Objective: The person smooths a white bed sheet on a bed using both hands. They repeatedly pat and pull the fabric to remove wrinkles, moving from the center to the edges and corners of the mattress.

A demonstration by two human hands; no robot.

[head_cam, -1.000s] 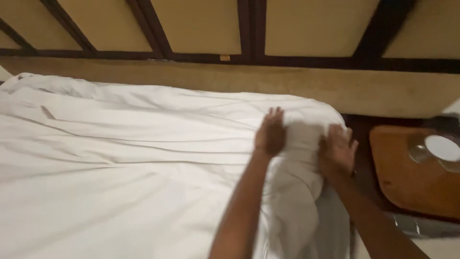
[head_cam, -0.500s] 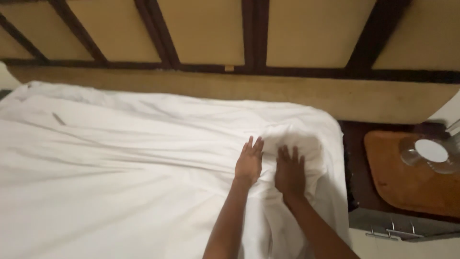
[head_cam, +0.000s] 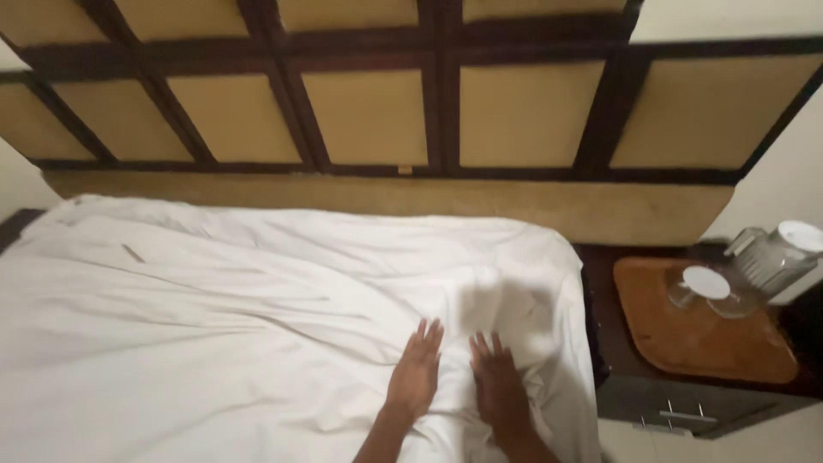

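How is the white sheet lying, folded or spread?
Spread: the white sheet covers the mattress, wrinkled, with both hands flat on it.

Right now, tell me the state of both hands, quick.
Left hand: open, flat, palm down on the white sheet, holding nothing.
Right hand: open, flat on the same sheet near the bed's corner, holding nothing.

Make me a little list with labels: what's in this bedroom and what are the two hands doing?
Place: bedroom, seen from above the bed
Left hand: flat, palm down on the white sheet, fingers spread
Right hand: flat on the same sheet, beside the left hand, not touching it
Sheet: wrinkled, bunched near the bed's right corner
Headboard: tan panels in dark wooden frames
Bedside table: holds a brown tray
On the tray: upturned glass
Beside it: clear jug with white lid
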